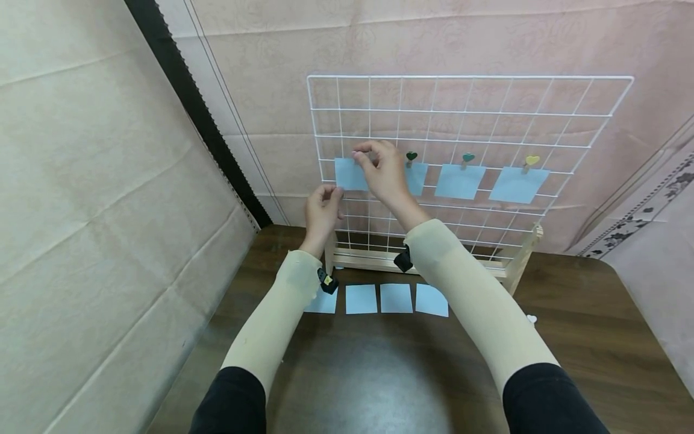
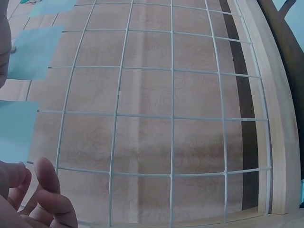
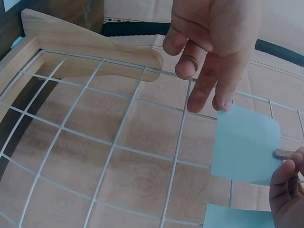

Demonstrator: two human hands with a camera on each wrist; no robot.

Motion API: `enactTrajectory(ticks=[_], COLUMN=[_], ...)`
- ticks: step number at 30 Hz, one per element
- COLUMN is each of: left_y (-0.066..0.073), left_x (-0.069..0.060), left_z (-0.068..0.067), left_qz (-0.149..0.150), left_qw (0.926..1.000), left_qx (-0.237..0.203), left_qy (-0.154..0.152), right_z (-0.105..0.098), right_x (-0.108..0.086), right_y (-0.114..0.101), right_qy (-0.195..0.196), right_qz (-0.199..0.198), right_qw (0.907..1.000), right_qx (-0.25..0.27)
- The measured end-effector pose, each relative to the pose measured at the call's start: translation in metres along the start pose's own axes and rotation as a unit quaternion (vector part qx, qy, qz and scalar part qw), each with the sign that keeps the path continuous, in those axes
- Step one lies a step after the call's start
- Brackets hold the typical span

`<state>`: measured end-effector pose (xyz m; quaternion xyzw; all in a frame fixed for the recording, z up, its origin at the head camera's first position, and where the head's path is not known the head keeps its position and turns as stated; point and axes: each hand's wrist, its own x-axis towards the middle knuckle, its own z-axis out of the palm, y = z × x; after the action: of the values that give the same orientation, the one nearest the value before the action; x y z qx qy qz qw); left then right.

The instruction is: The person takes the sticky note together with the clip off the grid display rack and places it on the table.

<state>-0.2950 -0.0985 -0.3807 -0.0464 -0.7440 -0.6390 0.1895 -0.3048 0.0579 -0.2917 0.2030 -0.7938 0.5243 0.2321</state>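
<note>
A light-blue paper note [image 1: 349, 173] lies against the white wire grid [image 1: 466, 77] at its left side. My left hand [image 1: 321, 217] pinches the note's lower left corner between thumb and fingertip, as the right wrist view also shows. At the note's top edge my right hand [image 1: 386, 175] pinches a small wooden clip [image 3: 280, 153], partly hidden by the fingers. Three more blue notes hang in a row to the right, under a dark green heart clip [image 1: 411, 156], a teal heart clip [image 1: 468, 157] and a yellow heart clip [image 1: 532, 160].
Several blue notes [image 1: 396, 298] lie in a row on the brown table [image 1: 379, 374] before the grid's wooden stand [image 1: 374, 261]. A small white object [image 1: 531, 318] sits beside the right forearm. Pale cloth [image 1: 97, 211] hangs at the left and behind.
</note>
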Motion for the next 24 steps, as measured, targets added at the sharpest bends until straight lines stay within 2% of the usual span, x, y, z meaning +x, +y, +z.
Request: enactTrajectory(ticks=[6, 10, 14, 24], left_y=[-0.001, 0.000, -0.002, -0.008], left_x=[-0.007, -0.009, -0.010, -0.015], left_z=[-0.001, 0.000, 0.001, -0.004], left_qz=[-0.003, 0.004, -0.002, -0.005], left_qw=[1.0000, 0.9999, 0.9999, 0.9999], left_qx=[0.005, 0.010, 0.007, -0.009], left_qy=[-0.005, -0.009, -0.007, -0.002], right_z=[-0.003, -0.007, -0.009, -0.015], right_x=[-0.002, -0.004, -0.007, -0.019], right_y=[0.001, 0.003, 0.003, 0.000], right_qy=[0.016, 0.020, 0.015, 0.025], right_qz=[0.005, -0.010, -0.022, -0.042], right_qw=[0.9998, 0.9997, 0.9996, 0.9984], right_qx=[0.011, -0.001, -0.010, 0.031])
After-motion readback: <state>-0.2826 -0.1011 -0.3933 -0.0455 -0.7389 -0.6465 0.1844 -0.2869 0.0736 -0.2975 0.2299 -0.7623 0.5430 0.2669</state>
